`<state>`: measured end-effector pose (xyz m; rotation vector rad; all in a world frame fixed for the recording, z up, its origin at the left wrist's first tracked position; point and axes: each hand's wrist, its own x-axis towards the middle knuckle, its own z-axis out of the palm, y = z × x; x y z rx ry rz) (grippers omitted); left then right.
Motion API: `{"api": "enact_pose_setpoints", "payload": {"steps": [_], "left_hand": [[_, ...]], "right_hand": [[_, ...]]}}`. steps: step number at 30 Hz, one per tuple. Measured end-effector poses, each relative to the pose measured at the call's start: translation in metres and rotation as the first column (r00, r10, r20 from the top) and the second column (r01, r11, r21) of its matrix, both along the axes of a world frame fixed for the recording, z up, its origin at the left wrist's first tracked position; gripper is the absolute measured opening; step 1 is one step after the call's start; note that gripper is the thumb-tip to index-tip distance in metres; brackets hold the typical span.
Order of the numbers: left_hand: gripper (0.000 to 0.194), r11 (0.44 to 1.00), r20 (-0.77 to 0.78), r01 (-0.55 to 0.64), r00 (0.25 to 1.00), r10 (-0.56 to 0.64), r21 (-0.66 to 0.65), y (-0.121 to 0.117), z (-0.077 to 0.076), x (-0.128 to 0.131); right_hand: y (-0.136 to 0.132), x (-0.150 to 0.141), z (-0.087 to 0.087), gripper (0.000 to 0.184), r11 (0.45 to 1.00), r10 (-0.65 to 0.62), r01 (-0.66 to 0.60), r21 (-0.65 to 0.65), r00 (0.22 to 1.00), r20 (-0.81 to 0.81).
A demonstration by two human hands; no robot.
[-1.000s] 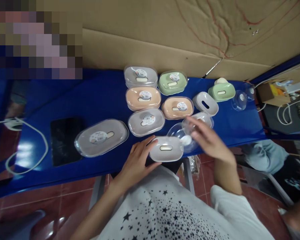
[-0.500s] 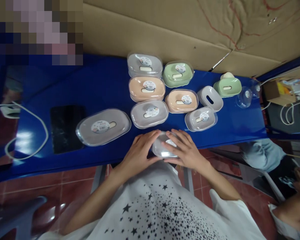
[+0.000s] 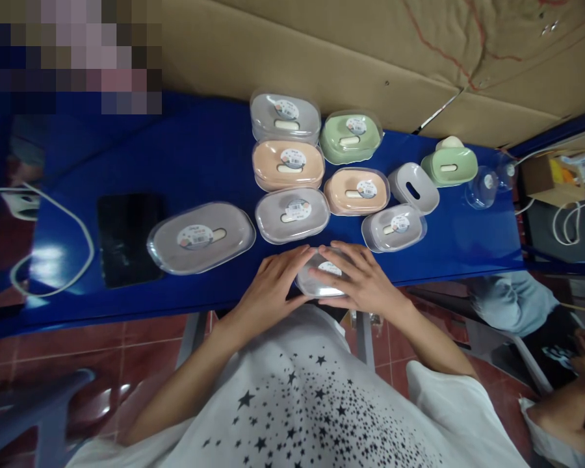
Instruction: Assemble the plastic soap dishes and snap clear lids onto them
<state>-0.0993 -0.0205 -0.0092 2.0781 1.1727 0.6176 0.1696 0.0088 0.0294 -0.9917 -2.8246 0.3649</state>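
A small grey oval box with a clear cover (image 3: 313, 285) and a round label lies at the table's front edge. My left hand (image 3: 270, 283) holds its left side, thumb near the front and fingers at the back. My right hand (image 3: 365, 279) spans the cover's right part, fingers spread over it and thumb at the front, hiding part of the label. Behind are a grey covered box (image 3: 273, 216), a peach covered box (image 3: 270, 166) and a smaller peach one (image 3: 338, 195). To the right sits another small grey covered box (image 3: 409, 239).
On the blue table (image 3: 199, 153) are a larger grey covered box (image 3: 175, 250), a dark flat tablet-like slab (image 3: 127, 240), a white cable (image 3: 91, 257), green boxes (image 3: 338, 133), an uncovered grey box (image 3: 422, 175) and clear covers (image 3: 480, 192). Another person's arm (image 3: 548, 390) shows at right.
The view has shifted slightly, so the table sits a little higher. Both hands stay on the small grey box with almost the same hold.
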Motion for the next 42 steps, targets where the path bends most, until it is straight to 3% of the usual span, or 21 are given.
{"api": "enact_pose_setpoints", "payload": {"steps": [4, 10, 13, 15, 17, 19, 23, 25, 28, 30, 33, 36, 39, 42], "left_hand": [[0.085, 1.000, -0.002, -0.002, 1.000, 0.002, 0.030, -0.002, -0.001, 0.000], [0.078, 0.964, -0.003, -0.084, 0.996, 0.087, 0.253, -0.013, -0.001, 0.005], [0.073, 0.927, 0.004, -0.139, 0.989, 0.147, 0.349, -0.018, -0.002, 0.014], [0.060, 0.889, 0.015, -0.140, 0.989, 0.148, 0.436, -0.018, -0.002, 0.025], [0.041, 0.842, 0.043, -0.126, 0.992, 0.122, 0.525, -0.016, -0.002, 0.038], [0.030, 0.827, 0.020, -0.076, 0.997, 0.078, 0.557, -0.009, 0.000, 0.052], [0.032, 0.866, -0.158, 0.012, 0.984, 0.078, 0.500, 0.007, 0.007, 0.077], [0.040, 0.878, -0.221, 0.026, 0.971, 0.092, 0.478, 0.011, 0.011, 0.085], [0.044, 0.892, -0.240, 0.060, 0.969, 0.055, 0.447, 0.006, 0.015, 0.093], [0.041, 0.900, -0.233, 0.079, 0.972, 0.026, 0.428, -0.001, 0.016, 0.096], [0.038, 0.911, -0.234, 0.103, 0.972, -0.007, 0.400, -0.009, 0.014, 0.097], [0.035, 0.915, -0.220, 0.107, 0.975, -0.020, 0.390, -0.010, 0.014, 0.098], [0.033, 0.910, -0.175, 0.087, 0.984, -0.016, 0.406, -0.009, 0.015, 0.097], [0.037, 0.894, -0.064, 0.044, 0.998, -0.017, 0.446, -0.008, 0.018, 0.092]], "right_hand": [[0.005, 0.002, -0.010, 0.068, 1.000, 0.007, -0.007, -0.004, 1.000, -0.021], [0.006, 0.015, -0.032, 0.064, 0.999, 0.008, -0.004, 0.035, 0.993, -0.119], [-0.006, 0.036, -0.040, 0.053, 0.967, -0.201, 0.234, 0.096, 0.942, -0.270], [-0.013, 0.054, -0.042, 0.048, 0.861, -0.394, 0.478, 0.174, 0.843, -0.366], [-0.018, 0.069, -0.039, 0.052, 0.734, -0.541, 0.642, 0.222, 0.750, -0.380], [-0.020, 0.080, -0.034, 0.061, 0.688, -0.611, 0.695, 0.210, 0.710, -0.350], [-0.010, 0.096, -0.018, 0.065, 0.750, -0.622, 0.659, 0.048, 0.729, -0.285], [0.006, 0.111, -0.008, 0.063, 0.751, -0.629, 0.660, 0.024, 0.725, -0.279], [0.050, 0.147, 0.005, 0.059, 0.659, -0.699, 0.744, 0.105, 0.659, -0.277], [0.088, 0.174, 0.008, 0.059, 0.626, -0.746, 0.766, 0.146, 0.643, -0.171], [0.139, 0.206, 0.007, 0.053, 0.683, -0.727, 0.720, 0.118, 0.686, 0.022], [0.166, 0.225, 0.005, 0.040, 0.716, -0.693, 0.684, 0.141, 0.720, 0.027], [0.158, 0.234, 0.012, 0.032, 0.664, -0.716, 0.714, 0.224, 0.693, -0.088], [0.112, 0.225, 0.022, 0.029, 0.593, -0.668, 0.757, 0.274, 0.652, -0.358]]}}
